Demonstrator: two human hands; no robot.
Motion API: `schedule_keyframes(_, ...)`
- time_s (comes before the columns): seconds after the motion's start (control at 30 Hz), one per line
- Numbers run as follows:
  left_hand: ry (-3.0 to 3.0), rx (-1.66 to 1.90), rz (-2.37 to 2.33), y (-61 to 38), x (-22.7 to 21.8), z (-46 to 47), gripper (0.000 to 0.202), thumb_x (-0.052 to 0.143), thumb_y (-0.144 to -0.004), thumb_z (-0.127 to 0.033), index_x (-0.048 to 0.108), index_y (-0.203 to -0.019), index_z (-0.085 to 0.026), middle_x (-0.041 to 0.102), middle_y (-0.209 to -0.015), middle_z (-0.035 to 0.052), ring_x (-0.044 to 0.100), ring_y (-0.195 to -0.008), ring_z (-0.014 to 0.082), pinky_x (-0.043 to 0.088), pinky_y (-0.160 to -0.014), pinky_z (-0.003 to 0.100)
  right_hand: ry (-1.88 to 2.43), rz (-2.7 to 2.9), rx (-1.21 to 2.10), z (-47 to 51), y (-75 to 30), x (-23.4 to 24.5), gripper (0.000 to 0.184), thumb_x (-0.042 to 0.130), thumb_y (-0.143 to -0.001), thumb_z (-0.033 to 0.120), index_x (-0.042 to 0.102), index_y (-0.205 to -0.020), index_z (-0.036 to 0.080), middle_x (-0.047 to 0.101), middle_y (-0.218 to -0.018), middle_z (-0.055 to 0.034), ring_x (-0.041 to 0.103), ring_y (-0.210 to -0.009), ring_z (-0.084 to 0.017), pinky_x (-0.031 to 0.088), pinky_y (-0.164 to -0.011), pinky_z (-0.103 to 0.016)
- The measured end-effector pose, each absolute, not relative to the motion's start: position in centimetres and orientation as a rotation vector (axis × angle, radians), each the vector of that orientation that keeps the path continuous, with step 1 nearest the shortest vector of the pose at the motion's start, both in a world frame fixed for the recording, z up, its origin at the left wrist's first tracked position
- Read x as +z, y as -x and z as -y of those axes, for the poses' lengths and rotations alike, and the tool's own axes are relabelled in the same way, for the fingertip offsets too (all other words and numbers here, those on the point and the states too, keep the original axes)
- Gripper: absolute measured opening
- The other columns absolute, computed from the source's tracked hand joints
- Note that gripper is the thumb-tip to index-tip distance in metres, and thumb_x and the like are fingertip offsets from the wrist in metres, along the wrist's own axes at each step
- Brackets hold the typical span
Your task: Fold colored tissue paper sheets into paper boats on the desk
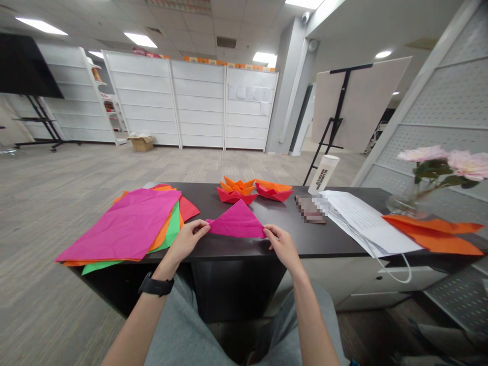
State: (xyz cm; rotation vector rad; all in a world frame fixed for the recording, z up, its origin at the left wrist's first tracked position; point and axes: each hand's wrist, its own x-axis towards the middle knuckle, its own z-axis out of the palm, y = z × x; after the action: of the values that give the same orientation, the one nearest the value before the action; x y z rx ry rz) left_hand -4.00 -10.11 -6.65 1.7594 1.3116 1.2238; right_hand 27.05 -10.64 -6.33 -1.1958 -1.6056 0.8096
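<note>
A magenta sheet of paper (pixel 237 221), folded into a triangle with its peak pointing away from me, is held at the near side of the dark desk. My left hand (pixel 189 238) pinches its left corner between thumb and fingers. At the right corner, my right hand (pixel 281 243) has a similar pinch. Just beyond the peak sit folded paper boats in orange and red (pixel 236 190), with another red and orange paper boat (pixel 273 190) beside them. Left of my left hand lies a stack of coloured paper sheets (pixel 125 223), magenta on top.
The dark desk (pixel 217 248) carries a white cylinder (pixel 324 174), a blurred-out flat item (pixel 310 209), printed white sheets (pixel 358 216) with a white cable (pixel 408 272), a folded orange paper (pixel 430 233) and a glass vase (pixel 407 203) of pink flowers at the right.
</note>
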Motion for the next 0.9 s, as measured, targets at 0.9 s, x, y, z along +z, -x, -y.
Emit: schedule_keyframes(0.9, -1.771, 1.23, -1.254, 3.75, -5.82, 10.88, 0.017, 0.066, -0.083, -0.035, 0.071, -0.081, -0.019, 0.07, -0.079, 0.001, 0.059, -0.072, 0.0174, 0.043, -0.066, 0.028, 1.115, 1.609, 0.923, 10.34, -27.4, -6.77, 0.03, 0.064, -0.084, 0.05, 0.057, -0.088, 0.02, 0.065, -0.076, -0.0006, 0.046, -0.052, -0.01, 0.037, -0.041, -0.02)
